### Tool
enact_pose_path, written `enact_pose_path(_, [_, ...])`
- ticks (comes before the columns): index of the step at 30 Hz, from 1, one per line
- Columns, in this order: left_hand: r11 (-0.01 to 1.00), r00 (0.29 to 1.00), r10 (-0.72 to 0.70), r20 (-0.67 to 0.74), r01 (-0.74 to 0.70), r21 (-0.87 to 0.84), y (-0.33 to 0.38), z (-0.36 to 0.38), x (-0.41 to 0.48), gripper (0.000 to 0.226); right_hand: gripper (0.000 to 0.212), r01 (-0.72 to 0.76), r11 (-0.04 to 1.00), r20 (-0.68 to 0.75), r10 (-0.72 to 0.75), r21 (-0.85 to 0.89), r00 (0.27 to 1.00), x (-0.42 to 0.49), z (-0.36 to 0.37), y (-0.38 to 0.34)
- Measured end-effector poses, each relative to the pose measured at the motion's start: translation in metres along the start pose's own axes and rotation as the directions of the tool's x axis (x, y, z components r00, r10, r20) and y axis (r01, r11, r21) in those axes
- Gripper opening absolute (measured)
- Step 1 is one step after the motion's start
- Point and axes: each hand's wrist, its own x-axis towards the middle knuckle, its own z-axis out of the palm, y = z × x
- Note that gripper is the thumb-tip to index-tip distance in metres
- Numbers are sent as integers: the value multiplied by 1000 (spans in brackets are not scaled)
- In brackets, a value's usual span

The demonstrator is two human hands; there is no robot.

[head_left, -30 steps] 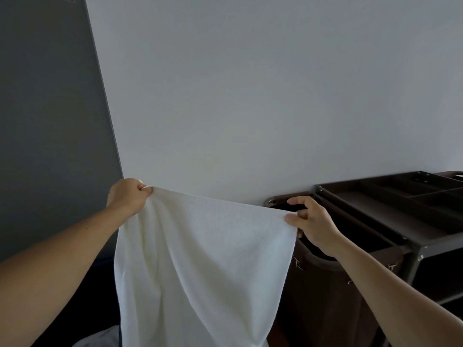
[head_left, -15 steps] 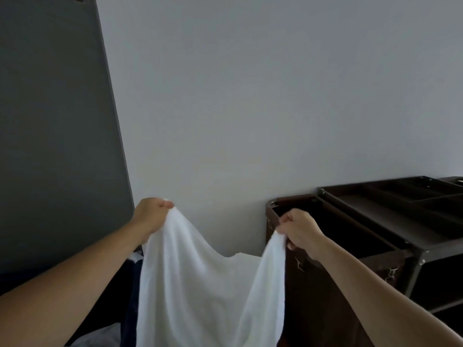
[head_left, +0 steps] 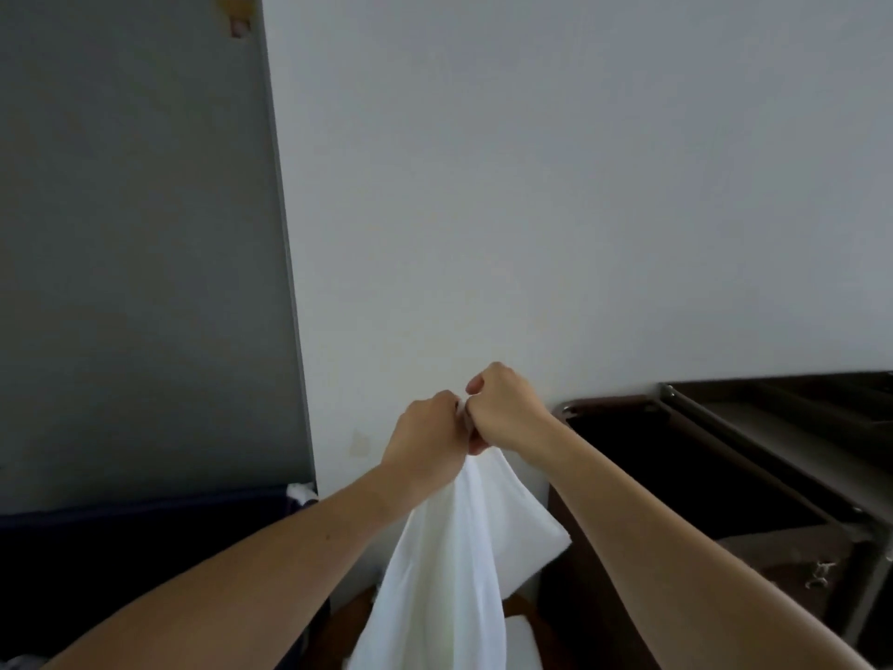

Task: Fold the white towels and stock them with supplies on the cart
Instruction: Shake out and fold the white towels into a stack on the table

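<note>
1. Straight ahead, two bare hands meet knuckle to knuckle: the left hand [head_left: 425,440] and the right hand [head_left: 507,411] touch each other.
2. Both sets of fingers [head_left: 479,385] curl away from the camera. Most of the grip is hidden behind the backs of the hands, and only a sliver of white shows between them.
3. Both forearms are cut off by the lower corners of the picture. The bottom edge cuts off the lower end of the white towel [head_left: 464,548].
4. Right of the fingers and a little lower stands a dark brown cart [head_left: 850,534]. Its open bag compartment [head_left: 676,456] is nearest, and its top tray [head_left: 797,403] runs off the right edge. The tray's contents are too dark to make out.
5. Behind the fingers is a plain pale wall [head_left: 531,186], and left of them a grey panel [head_left: 135,234].
6. Below and left of the fingers sits a dark blue bin [head_left: 145,524] with a scrap of white cloth [head_left: 300,491] at its rim. The left forearm crosses in front of the bin.
7. Far below the fingers, a second white item [head_left: 519,640] is partly hidden behind the hanging towel.
8. Both hands are clenched on the towel's gathered top edge. The towel hangs down directly beneath the fingers, between the forearms, just left of the cart. One fold bulges out under the right wrist.
</note>
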Motion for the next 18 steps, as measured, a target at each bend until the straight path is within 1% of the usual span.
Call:
enact_pose_path(2, [998, 1000, 30, 1, -30, 61, -1, 1, -3, 13, 23, 3, 1000, 64, -2, -11, 998, 1, -1, -5])
enact_pose_path(3, [998, 999, 42, -3, -41, 46, -2, 4, -6, 15, 25, 0, 1000, 82, 2, -21, 997, 2, -1, -7])
enact_pose_path(6, [995, 998, 62, 3, -62, -75, -4, 7, -12, 31, 25, 3, 1000, 143, 0, -19, 990, 3, -2, -8])
enact_pose_path(8, [993, 994, 113, -1, -113, -44, -11, 4, -10, 37, 19, 21, 999, 186, -28, 44, 982, 0, -4, -3])
enact_pose_path(9, [991, 992, 129, 2, -129, -46, -17, 1, -8, 33, 21, 41, 995, 195, -59, 96, 979, -2, -5, 1])
enact_pose_path(11, [984, 990, 143, 15, -141, -105, -27, -5, -2, 17, 47, 76, 976, 215, -121, 206, 969, 0, -9, 12])
enact_pose_path(12, [980, 989, 146, 22, -141, -139, -31, -8, 1, 10, 53, 68, 966, 234, -128, 250, 964, 2, -9, 19])
enact_pose_path(13, [975, 989, 145, 21, -140, -174, -35, -11, 5, 6, 49, 60, 952, 239, -137, 301, 961, 3, -9, 27])
enact_pose_path(15, [961, 991, 130, -29, -133, -242, -40, -15, 14, 11, 28, 92, 920, 195, -177, 382, 965, 2, -5, 48])
enact_pose_path(16, [954, 993, 100, -70, -116, -276, -42, -17, 20, 14, 23, 141, 929, 131, -196, 342, 972, 0, -2, 62])
enact_pose_path(18, [930, 990, 15, -137, -64, -362, -44, -23, 32, 17, 16, 244, 965, -5, -244, 100, 970, -6, 4, 94])
